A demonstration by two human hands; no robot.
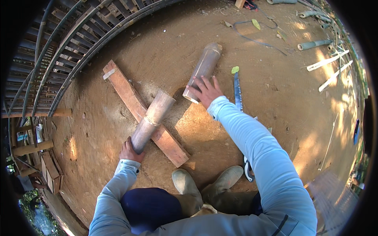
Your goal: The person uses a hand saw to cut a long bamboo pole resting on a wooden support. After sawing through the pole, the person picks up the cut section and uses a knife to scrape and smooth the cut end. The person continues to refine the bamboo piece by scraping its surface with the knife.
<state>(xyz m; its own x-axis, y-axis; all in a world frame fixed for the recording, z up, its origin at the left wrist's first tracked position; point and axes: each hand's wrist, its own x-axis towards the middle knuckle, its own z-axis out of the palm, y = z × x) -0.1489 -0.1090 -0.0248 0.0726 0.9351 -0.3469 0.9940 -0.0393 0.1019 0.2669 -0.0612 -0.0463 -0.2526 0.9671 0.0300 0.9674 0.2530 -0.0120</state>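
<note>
A person is crouching on bare dirt ground point(275, 102), their two boots point(208, 183) showing at the lower middle of the view. The left hand point(129, 151) is closing around the near end of a bamboo piece point(152, 121), which is lying tilted across a wooden plank point(143, 112); the bamboo is crossing the plank just past its middle, its far end pointing up and to the right. The plank is lying flat on the ground, running from upper left to lower right.

The right hand point(206, 91) is stretching forward with fingers spread, resting on the near open end of a second bamboo section point(204, 70). It is touching the section rather than wrapping it, so the hand is open with its palm down on the rim. This section is lying on the ground, well apart from the first one, and angling away toward the top of the view.

Just to the right of the right hand, a handsaw point(237, 91) with a bluish blade is lying on the ground, its blade running up and down the view, with a green leaf point(235, 69) at its far tip. A curved slatted structure point(67, 47) is filling the upper left. More bamboo poles point(315, 44) and split strips point(328, 59) are lying at the upper right.
</note>
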